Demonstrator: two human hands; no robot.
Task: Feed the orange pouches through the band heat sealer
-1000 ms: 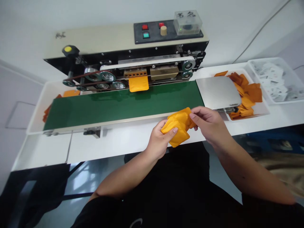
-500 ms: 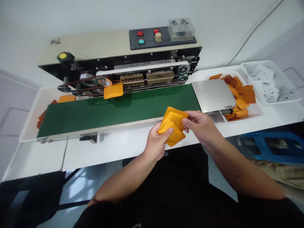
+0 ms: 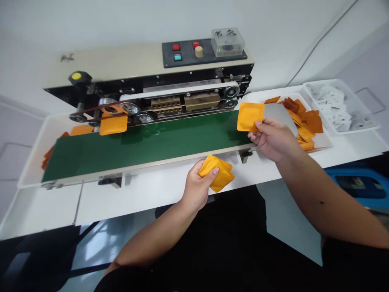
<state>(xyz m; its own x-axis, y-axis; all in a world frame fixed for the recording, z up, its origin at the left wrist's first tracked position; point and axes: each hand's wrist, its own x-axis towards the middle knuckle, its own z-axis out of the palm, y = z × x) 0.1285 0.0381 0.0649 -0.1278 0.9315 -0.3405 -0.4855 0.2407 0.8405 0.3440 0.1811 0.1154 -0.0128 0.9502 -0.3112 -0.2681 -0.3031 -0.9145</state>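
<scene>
Yellow pouch (image 3: 247,117) moved off stack (image 3: 222,179), right fingers (image 3: 263,128) clamped on it, left fingers (image 3: 212,174) pinching the rest

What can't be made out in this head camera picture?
- How many thin yellow square pouches the left hand holds: head view, they overlap.
- Rest of the leftmost white plastic bin: head view, behind the green flat conveyor belt.
- Blue plastic object, full shape: head view, cut off by right edge.

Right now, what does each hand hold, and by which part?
The left hand grips flat square orange pouches by their left side; the right hand pinches one such pouch by its lower right corner.
</scene>
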